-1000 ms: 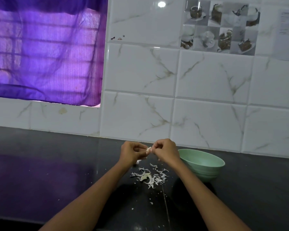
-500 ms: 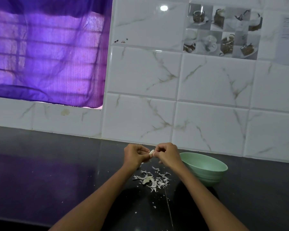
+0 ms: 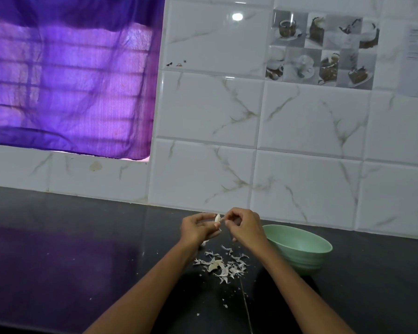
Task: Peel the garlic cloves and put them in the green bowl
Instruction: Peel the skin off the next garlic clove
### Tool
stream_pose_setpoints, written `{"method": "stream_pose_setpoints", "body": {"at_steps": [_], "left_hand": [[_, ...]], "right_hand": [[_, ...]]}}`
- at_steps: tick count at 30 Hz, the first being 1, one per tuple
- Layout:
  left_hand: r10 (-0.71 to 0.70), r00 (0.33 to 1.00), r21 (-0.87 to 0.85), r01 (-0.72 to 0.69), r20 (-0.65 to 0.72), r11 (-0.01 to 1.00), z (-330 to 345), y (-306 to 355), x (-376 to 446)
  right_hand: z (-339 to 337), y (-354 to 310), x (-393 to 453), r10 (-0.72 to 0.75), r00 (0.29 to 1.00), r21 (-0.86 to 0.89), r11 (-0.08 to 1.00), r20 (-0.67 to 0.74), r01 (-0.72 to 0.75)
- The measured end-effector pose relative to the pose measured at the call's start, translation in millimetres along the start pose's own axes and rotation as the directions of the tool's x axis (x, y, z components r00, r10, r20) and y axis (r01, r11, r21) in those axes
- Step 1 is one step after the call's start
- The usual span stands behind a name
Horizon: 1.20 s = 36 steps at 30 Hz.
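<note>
Left hand (image 3: 198, 229) pinches garlic clove (image 3: 217, 218), mostly hidden; right hand (image 3: 244, 226) pinches its skin; green bowl (image 3: 307, 249) contents unseen.

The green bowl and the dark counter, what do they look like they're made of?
The green bowl looks like matte plastic or melamine: even pastel colour, dull sheen, ridged lower wall; ceramic is possible. The counter looks like polished dark stone, perhaps granite: it mirrors the purple curtain faintly.

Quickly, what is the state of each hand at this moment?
Left hand: closed, holding the small pale garlic clove.
Right hand: closed, fingers pinching at the clove's skin; what exactly it grips cannot be told.
</note>
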<state>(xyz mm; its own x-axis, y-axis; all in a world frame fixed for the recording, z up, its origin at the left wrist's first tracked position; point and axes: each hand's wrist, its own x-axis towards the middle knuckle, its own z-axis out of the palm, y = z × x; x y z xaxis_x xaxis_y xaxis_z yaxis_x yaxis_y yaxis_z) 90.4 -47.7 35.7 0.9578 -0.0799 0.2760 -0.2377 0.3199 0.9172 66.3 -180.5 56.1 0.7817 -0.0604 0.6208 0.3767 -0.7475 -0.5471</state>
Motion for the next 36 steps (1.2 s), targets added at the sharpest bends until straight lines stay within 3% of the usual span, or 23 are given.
{"method": "stream_pose_setpoints", "body": {"at_steps": [5, 12, 19, 29, 36], "left_hand": [[-0.003, 1.000, 0.017, 0.003, 0.014, 1.000, 0, 0, 0], [-0.003, 0.992, 0.108, -0.010, 0.124, 0.994, 2, -3, 0], [-0.079, 0.981, 0.080, 0.066, 0.180, 0.995, 1, 2, -2], [-0.167, 0.969, 0.053, 0.160, 0.182, 0.986, -3, 9, -3], [-0.021, 0.997, -0.022, 0.023, 0.072, 0.999, 3, 10, -4]], "right_hand": [[-3, -6, -1, 0.127, 0.990, 0.235, 0.962, 0.062, -0.138], [-2, 0, -1, 0.113, 0.992, 0.161, 0.980, 0.058, -0.121], [-1, -1, -2, -0.009, 1.000, 0.041, 0.999, 0.014, 0.008], [4, -1, 3, -0.048, 0.988, 0.014, 0.999, 0.144, 0.047], [3, -7, 2, -0.115, 0.989, 0.003, 0.993, 0.094, 0.115]]}}
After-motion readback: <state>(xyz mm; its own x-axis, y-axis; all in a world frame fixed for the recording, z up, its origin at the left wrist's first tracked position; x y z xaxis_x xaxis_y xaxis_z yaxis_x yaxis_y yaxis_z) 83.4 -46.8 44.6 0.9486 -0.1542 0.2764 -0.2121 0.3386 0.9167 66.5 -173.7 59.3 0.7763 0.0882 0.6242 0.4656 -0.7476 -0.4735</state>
